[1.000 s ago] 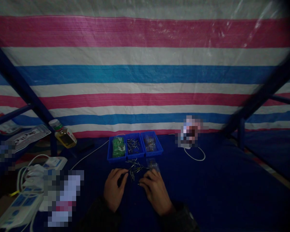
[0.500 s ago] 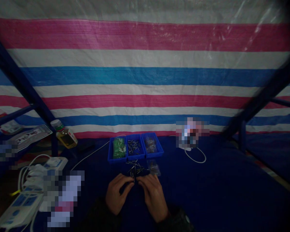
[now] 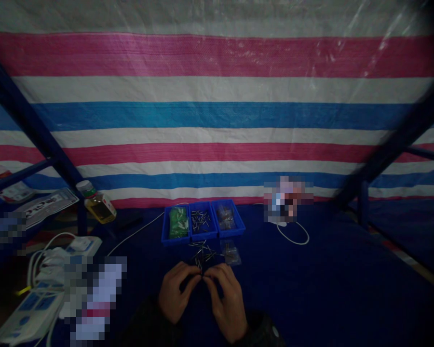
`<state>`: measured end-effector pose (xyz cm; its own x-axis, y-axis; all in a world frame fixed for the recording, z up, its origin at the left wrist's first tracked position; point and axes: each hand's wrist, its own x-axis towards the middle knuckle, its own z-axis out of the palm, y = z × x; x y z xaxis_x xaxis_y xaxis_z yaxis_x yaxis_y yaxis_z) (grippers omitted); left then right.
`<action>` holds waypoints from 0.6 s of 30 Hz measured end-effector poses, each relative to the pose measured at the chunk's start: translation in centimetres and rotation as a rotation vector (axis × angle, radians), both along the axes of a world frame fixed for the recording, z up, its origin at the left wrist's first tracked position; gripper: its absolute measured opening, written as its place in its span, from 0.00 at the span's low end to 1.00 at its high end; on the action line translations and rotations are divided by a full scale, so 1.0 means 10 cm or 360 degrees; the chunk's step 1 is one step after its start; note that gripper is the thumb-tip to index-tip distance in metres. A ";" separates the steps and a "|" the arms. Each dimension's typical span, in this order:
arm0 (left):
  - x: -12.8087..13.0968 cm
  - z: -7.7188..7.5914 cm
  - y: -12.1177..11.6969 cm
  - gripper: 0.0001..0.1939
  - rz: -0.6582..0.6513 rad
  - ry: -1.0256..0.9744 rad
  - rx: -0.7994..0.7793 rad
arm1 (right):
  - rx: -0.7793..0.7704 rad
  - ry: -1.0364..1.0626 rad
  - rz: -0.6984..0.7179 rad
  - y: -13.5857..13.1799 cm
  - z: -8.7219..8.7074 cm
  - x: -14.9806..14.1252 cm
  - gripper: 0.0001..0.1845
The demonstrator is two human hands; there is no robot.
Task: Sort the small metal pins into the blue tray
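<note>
My left hand (image 3: 175,291) and my right hand (image 3: 227,301) meet over the dark blue surface, fingertips nearly touching. Each is closed in a pinch; whatever lies between the fingertips is too small and dark to make out. Just beyond them is a loose pile of thin metal rods (image 3: 203,251), some close to the fingertips. A small clear plastic bag (image 3: 230,252) with small pieces inside lies right of the pile. Behind stand three joined blue trays: the left tray (image 3: 163,236) holds a green bag (image 3: 178,222), the middle tray (image 3: 203,236) loose rods, the right tray (image 3: 238,231) clear bags.
At left are a bottle of yellowish liquid (image 3: 100,208) and white power strips (image 3: 29,308) with plugs and cables. A blurred-out object (image 3: 288,198) with a looped white cable (image 3: 304,242) stands back right. Blue metal bars (image 3: 32,120) slant along both sides before a striped sheet (image 3: 217,115).
The right thumb and fingertips have come in closer to the left fingertips. The left hand has hardly moved, and the rods, bag and trays look the same.
</note>
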<state>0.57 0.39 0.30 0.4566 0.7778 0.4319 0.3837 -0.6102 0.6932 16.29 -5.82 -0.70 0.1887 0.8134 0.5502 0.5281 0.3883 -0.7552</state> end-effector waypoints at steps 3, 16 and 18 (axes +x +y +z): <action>-0.01 -0.01 0.00 0.08 -0.0067 -0.0015 0.0013 | 0.0033 0.0062 0.0040 -0.02 0.01 -0.02 0.09; -0.01 0.05 -0.02 0.09 -0.0123 -0.0041 -0.0059 | -0.0044 0.0091 0.0109 0.00 0.00 0.01 0.09; -0.01 0.03 -0.02 0.09 -0.0137 -0.0029 -0.0067 | -0.0063 0.0079 0.0100 0.00 0.00 0.01 0.09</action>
